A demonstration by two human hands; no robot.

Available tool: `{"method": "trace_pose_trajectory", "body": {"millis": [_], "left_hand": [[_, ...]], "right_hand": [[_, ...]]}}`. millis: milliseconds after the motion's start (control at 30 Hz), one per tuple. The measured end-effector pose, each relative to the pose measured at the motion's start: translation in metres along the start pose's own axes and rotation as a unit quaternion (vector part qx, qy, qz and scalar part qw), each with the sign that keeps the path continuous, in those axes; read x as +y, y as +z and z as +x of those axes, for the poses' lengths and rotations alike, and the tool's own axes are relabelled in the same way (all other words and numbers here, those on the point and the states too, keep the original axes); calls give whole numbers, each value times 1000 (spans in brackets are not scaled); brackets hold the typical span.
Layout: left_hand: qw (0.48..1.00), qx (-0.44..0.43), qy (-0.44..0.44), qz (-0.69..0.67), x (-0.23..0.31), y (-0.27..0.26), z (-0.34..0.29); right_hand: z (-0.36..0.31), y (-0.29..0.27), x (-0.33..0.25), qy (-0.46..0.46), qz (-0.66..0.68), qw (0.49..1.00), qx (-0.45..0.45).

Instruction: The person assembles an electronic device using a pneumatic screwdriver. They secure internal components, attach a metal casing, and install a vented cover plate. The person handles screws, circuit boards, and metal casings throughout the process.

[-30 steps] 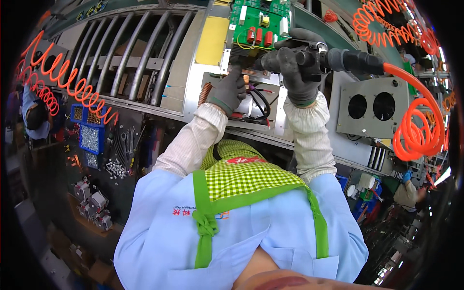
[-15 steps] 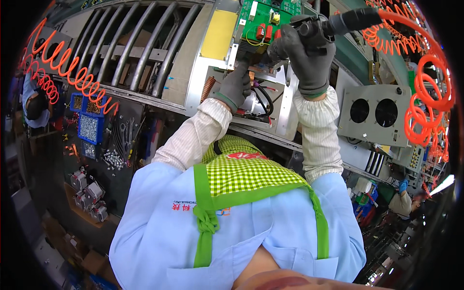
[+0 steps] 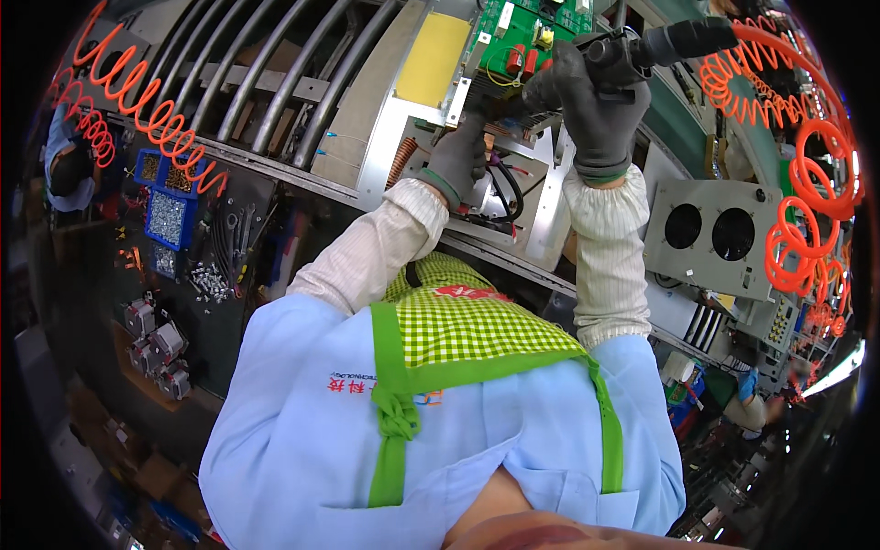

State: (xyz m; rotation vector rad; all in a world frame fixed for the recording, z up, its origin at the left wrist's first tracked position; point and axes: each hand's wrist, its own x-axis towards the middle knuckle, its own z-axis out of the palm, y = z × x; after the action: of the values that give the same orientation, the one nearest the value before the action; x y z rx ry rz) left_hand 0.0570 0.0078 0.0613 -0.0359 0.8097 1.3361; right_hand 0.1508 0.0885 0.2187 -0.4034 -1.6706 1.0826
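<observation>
My right hand (image 3: 598,103), in a grey glove, grips a black pneumatic screwdriver (image 3: 642,46) fed by an orange coiled air hose (image 3: 807,156). The tool's tip is at the lower edge of a green circuit board (image 3: 522,37) on a metal chassis (image 3: 412,137). My left hand (image 3: 458,160), also gloved, presses on the chassis just below the board, beside black cables (image 3: 506,188) and a copper coil (image 3: 401,163). A yellow pad (image 3: 431,60) lies on the chassis to the left of the board.
A second grey unit with two round fan holes (image 3: 706,238) stands to the right on the roller conveyor (image 3: 229,82). Blue bins of screws (image 3: 165,211) and small metal parts (image 3: 151,339) lie at the left. Another orange coiled hose (image 3: 128,101) hangs upper left.
The view has shifted and both hands now sit higher on the chassis. The screwdriver has moved up from the chassis middle to the circuit board's edge.
</observation>
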Motion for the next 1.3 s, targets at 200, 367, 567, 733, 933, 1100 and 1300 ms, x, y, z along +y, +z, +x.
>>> {"method": "trace_pose_trajectory", "body": {"millis": [200,367,567,733,933,1100,1300], "left_hand": [[998,-55,20,-23,-2,-5,-1],[998,-54,-5,-44,-3,-10,6],[999,-4,10,-35,6,-5,-14],[986,-83,73,123,1,-36,-75],[929,235,162,237,44,-203,-180],[431,528,103,724,41,-396,-221],[447,571,116,679,58,-461,-202]], "right_hand": [[3,2,1,46,-38,998,6],[1,-4,16,60,23,998,8],[2,-1,11,66,-78,995,16],[-1,-1,12,80,-82,993,28],[-3,-5,21,93,-83,991,39],[-1,-1,14,112,-138,983,42],[1,-57,43,175,-98,979,42]]}}
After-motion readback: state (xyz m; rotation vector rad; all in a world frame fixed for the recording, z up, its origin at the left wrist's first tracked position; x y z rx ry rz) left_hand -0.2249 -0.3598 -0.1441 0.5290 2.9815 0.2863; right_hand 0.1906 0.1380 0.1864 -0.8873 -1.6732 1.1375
